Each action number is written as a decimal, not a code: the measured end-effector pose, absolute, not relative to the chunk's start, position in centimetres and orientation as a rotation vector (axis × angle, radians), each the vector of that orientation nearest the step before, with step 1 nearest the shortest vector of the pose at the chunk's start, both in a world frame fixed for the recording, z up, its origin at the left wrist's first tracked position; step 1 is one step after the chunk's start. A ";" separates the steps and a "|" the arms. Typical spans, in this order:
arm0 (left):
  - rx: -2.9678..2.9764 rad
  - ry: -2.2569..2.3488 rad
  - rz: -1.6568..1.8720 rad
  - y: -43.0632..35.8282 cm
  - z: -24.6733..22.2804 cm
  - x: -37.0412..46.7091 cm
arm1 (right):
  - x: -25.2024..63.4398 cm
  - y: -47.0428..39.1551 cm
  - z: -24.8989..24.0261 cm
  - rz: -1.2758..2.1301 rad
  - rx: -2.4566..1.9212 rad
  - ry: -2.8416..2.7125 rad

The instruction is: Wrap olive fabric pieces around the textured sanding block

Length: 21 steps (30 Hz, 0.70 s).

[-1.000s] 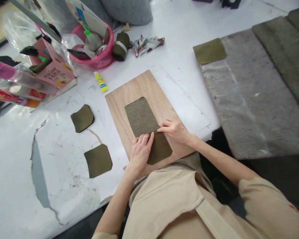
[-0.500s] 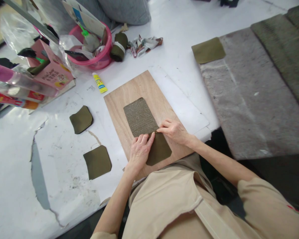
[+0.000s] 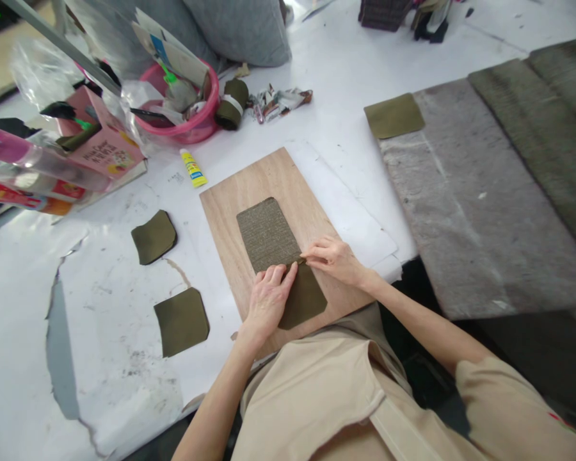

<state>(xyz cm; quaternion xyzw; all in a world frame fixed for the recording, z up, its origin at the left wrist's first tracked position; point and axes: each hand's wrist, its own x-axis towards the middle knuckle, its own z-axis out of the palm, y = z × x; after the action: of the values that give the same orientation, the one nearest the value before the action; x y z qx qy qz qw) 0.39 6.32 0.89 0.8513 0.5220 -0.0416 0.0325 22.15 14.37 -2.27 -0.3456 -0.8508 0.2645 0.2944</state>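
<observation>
A wooden board (image 3: 249, 176) lies in front of me. On it, a ribbed, speckled grey-green fabric piece (image 3: 267, 234) meets a smooth olive fabric piece (image 3: 307, 298) along a seam or fold. My left hand (image 3: 271, 298) lies flat over the left part of that line, thumb and fingers stretched out and pressing down. At the line's right end my right hand (image 3: 333, 258) pinches the fabric edge between thumb and fingertips. Which layer it grips is partly hidden by the fingers.
Two olive fabric stacks (image 3: 182, 323) lie left of the board. Beyond it are a yellow glue tube (image 3: 192, 168), a pink basket (image 3: 211, 105), an olive roll (image 3: 232, 105) and a pink box (image 3: 108, 137). At right, a grey felt-like sheet (image 3: 480, 211) carries an olive piece (image 3: 396, 116).
The view has shifted slightly, so the table appears a little lower. Both hands keep their places at the seam; the right fingertips have lifted the edge slightly.
</observation>
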 end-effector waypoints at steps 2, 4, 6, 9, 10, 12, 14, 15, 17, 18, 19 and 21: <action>2.617 1.607 -0.124 6.3 0.9 0.4 | 22.1 14.3 -2.1 0.659 -0.918 -2.314; 2.618 1.606 -0.125 6.4 1.0 0.4 | 21.9 14.1 -1.9 0.602 -0.918 -2.364; 2.618 1.605 -0.132 6.4 1.0 0.4 | 21.7 14.1 -1.9 0.549 -0.915 -2.400; 2.608 1.606 -0.153 6.5 1.1 0.4 | 21.6 14.0 -1.9 0.496 -0.909 -2.445; 2.603 1.604 -0.159 6.5 1.1 0.4 | 21.6 14.1 -2.0 0.487 -0.906 -2.457; 2.597 1.598 -0.164 6.5 1.1 0.4 | 21.6 14.1 -2.0 0.475 -0.902 -2.472; 2.596 1.595 -0.166 6.6 1.3 0.5 | 21.7 14.1 -2.1 0.462 -0.900 -2.478; 2.595 1.594 -0.166 6.6 1.3 0.5 | 21.7 14.1 -2.1 0.455 -0.896 -2.481; 2.590 1.592 -0.168 6.7 1.4 0.5 | 21.6 14.1 -2.1 0.438 -0.889 -2.490; 2.587 1.588 -0.171 6.8 1.4 0.5 | 21.6 14.1 -2.1 0.430 -0.883 -2.495; 2.583 1.585 -0.174 6.8 1.5 0.5 | 21.6 14.1 -2.1 0.422 -0.878 -2.501; 2.573 1.577 -0.183 6.9 1.5 0.5 | 21.7 14.1 -2.1 0.403 -0.869 -2.513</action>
<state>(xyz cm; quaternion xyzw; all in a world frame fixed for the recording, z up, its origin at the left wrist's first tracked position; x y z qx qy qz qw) 0.53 6.91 1.49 0.8496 0.5206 -0.0603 0.0590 21.66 14.09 -2.10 -0.3150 -0.9107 0.1459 0.2240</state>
